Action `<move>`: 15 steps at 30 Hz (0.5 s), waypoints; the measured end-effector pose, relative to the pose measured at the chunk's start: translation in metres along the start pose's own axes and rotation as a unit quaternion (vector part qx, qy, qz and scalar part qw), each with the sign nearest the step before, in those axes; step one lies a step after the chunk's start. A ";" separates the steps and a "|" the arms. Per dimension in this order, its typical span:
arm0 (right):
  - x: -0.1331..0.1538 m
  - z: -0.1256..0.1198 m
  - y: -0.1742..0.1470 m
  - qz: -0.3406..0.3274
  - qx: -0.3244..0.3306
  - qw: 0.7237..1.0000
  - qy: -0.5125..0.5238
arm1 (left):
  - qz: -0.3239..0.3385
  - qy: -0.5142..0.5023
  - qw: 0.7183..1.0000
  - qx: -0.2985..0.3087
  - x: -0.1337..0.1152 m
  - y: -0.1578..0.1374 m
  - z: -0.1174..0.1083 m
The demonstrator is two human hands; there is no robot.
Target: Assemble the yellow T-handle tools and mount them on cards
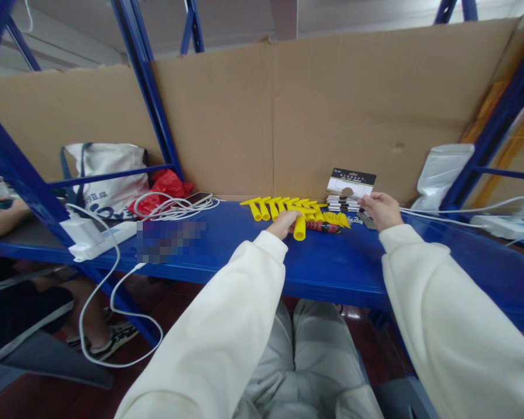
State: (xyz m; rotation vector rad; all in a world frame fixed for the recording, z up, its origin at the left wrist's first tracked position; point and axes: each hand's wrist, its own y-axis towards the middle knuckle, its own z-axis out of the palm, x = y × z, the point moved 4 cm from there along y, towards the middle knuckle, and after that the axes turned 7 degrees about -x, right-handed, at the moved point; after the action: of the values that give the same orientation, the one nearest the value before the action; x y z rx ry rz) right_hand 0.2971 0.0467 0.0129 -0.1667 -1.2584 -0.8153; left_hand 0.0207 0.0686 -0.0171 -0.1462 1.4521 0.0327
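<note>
My left hand (283,224) is closed around a yellow T-shaped plastic handle (300,228), its round hollow end facing me. My right hand (381,210) pinches a thin, dull flat strip (351,194) that points left, in front of a black-and-white header card (353,179). Behind my left hand, several more yellow T-shaped handles (263,209) lie in a row. A red-and-black tool (322,227) lies just right of the held handle, partly hidden, beside small yellow pieces (338,219). Small dark metallic pieces (365,220) lie below my right fingers.
Cardboard panels (227,116) back the blue bench (332,265). Left are coiled white cables (179,208), a power strip (109,240), a red bag (168,185) and a cloth bag (113,174). A white pouch (443,174) and cables stand right. Another person's arm (4,224) shows far left.
</note>
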 end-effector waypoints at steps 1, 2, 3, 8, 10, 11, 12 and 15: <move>0.001 0.001 -0.002 0.000 0.011 1.000 0.003 | -0.014 -0.003 1.000 0.002 -0.001 -0.001 0.001; 0.002 0.002 -0.003 0.000 0.021 1.000 0.003 | -0.023 -0.010 1.000 0.004 -0.002 -0.002 0.003; 0.004 0.003 -0.005 0.000 0.031 1.000 0.001 | -0.032 -0.024 0.999 0.005 -0.004 -0.003 0.003; 0.008 0.011 -0.015 0.009 0.068 0.997 -0.022 | -0.042 -0.123 0.991 -0.028 -0.014 -0.005 -0.003; 0.008 0.014 -0.019 0.018 0.087 0.996 -0.023 | -0.036 -0.157 0.986 -0.054 -0.018 -0.003 -0.009; 0.008 0.016 -0.020 0.024 0.098 0.995 -0.021 | -0.032 -0.168 0.983 -0.068 -0.019 -0.002 -0.012; 0.008 0.018 -0.022 0.028 0.108 0.994 -0.016 | -0.028 -0.177 0.980 -0.083 -0.020 -0.001 -0.014; 0.007 0.021 -0.025 0.038 0.133 0.990 -0.004 | -0.018 -0.196 0.972 -0.128 -0.021 0.001 -0.020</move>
State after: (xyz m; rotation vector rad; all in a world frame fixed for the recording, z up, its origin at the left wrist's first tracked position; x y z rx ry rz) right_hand 0.2662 0.0367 0.0187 -0.0020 -1.3466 -0.5745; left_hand -0.0019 0.0686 0.0019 -0.3576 1.0447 0.2096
